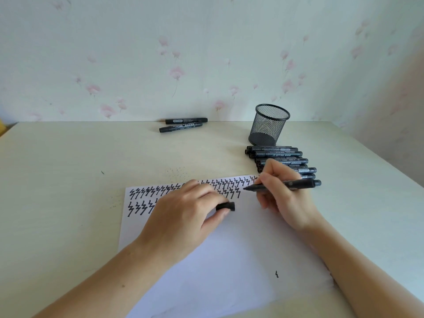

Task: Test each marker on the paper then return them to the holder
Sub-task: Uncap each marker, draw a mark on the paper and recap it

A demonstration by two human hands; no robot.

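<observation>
Marker (296,184) uncapped in right hand (284,196); left hand (183,212) pinches cap (226,206).

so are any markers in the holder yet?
No. Through its mesh the holder looks empty; the capped markers lie in a row on the table in front of it.

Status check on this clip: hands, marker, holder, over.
Right hand grips uncapped marker, tip at paper. Left hand pinches cap. Holder upright, path unobstructed.
</observation>
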